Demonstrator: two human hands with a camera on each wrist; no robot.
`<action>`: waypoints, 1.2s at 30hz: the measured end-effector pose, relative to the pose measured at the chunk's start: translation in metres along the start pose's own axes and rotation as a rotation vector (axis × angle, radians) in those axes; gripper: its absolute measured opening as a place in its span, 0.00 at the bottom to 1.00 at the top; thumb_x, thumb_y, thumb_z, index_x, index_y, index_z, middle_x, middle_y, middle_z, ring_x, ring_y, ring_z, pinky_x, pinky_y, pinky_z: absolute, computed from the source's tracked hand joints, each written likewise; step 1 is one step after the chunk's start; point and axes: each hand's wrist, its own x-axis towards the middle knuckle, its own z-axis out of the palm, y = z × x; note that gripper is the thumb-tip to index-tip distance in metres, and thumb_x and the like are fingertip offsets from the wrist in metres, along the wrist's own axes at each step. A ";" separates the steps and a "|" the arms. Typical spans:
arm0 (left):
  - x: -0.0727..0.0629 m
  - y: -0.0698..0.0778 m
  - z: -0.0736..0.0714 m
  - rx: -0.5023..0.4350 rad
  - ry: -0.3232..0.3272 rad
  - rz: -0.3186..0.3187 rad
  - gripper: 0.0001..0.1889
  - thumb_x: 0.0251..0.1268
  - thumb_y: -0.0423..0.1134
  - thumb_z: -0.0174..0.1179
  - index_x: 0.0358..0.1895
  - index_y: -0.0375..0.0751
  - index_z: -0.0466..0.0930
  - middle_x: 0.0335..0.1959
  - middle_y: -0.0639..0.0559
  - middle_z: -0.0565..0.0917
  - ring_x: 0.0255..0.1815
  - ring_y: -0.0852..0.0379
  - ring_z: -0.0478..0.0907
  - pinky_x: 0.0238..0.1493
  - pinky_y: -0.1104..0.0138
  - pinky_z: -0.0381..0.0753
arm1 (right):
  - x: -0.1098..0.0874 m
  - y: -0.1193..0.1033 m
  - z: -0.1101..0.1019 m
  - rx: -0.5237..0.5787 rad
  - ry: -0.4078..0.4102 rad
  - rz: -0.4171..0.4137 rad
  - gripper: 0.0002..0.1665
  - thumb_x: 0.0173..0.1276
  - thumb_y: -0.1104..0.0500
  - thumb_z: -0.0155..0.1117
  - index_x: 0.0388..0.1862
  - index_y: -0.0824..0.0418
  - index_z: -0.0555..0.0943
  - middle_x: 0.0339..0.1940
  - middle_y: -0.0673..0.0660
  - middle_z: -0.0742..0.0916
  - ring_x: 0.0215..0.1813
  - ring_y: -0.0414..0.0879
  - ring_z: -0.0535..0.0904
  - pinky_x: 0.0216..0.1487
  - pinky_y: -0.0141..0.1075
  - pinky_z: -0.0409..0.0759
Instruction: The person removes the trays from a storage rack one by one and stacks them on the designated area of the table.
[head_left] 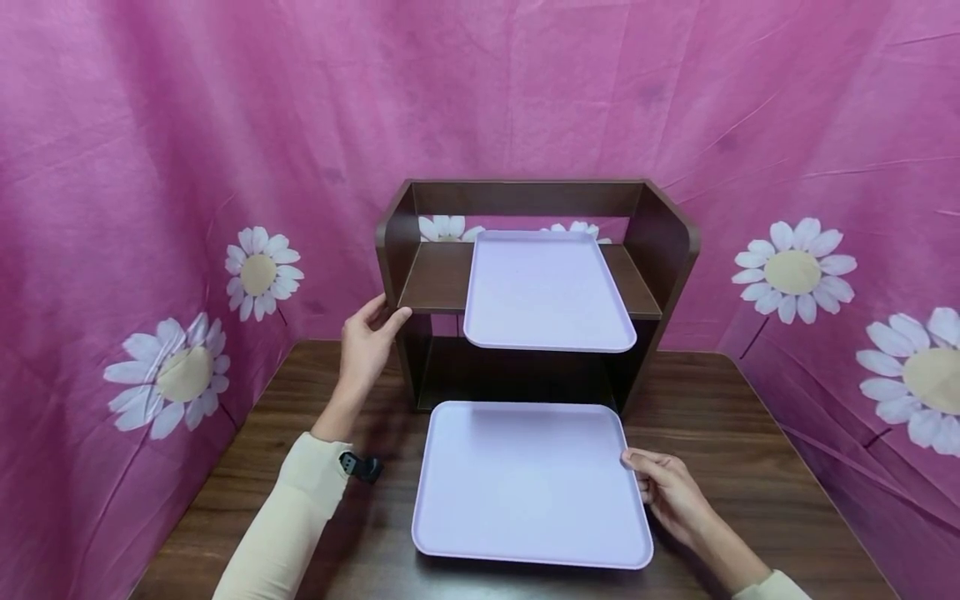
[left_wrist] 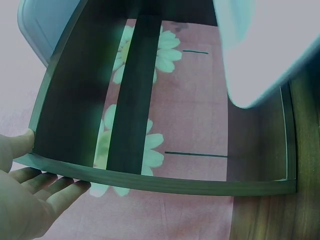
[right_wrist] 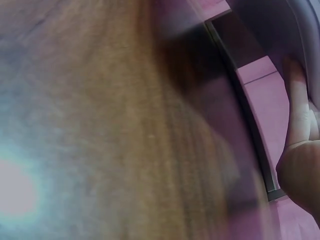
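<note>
A dark brown two-tier wooden shelf (head_left: 525,198) stands on the table. My left hand (head_left: 367,346) grips the front of its left side panel; in the left wrist view the thumb lies inside the panel and the fingers outside. One pale lilac tray (head_left: 547,292) lies on the upper board, its near end jutting past the front edge. My right hand (head_left: 675,496) pinches the right rim of a second lilac tray (head_left: 525,492), with the thumb on top. This tray is close over the table in front of the shelf, casting a shadow under its near edge.
The wood-grain table (head_left: 720,433) extends on both sides of the shelf. Pink curtains (head_left: 525,92) with white daisies (head_left: 258,273) enclose the back and sides. The shelf's lower compartment (head_left: 517,371) is dark, partly hidden by the trays. A black strap (head_left: 362,467) shows at the left wrist.
</note>
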 end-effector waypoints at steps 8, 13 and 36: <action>0.000 0.001 0.000 0.020 0.002 0.001 0.26 0.72 0.39 0.72 0.70 0.34 0.81 0.63 0.35 0.86 0.64 0.46 0.85 0.45 0.84 0.82 | -0.001 0.011 -0.001 -0.035 0.013 0.030 0.22 0.84 0.66 0.51 0.40 0.51 0.90 0.27 0.41 0.85 0.28 0.31 0.74 0.27 0.21 0.75; 0.000 0.002 0.000 0.019 0.002 -0.001 0.27 0.72 0.40 0.72 0.70 0.34 0.81 0.64 0.35 0.86 0.66 0.45 0.84 0.48 0.84 0.81 | -0.001 0.016 -0.003 -0.049 0.016 0.031 0.21 0.84 0.65 0.52 0.41 0.50 0.91 0.27 0.41 0.86 0.28 0.31 0.74 0.28 0.22 0.75; 0.000 0.001 0.000 -0.002 -0.006 -0.007 0.26 0.72 0.39 0.72 0.69 0.35 0.81 0.64 0.36 0.86 0.66 0.47 0.84 0.50 0.84 0.82 | 0.002 0.009 0.025 -1.024 0.405 -0.001 0.11 0.71 0.64 0.72 0.47 0.68 0.92 0.27 0.57 0.92 0.16 0.40 0.83 0.21 0.33 0.83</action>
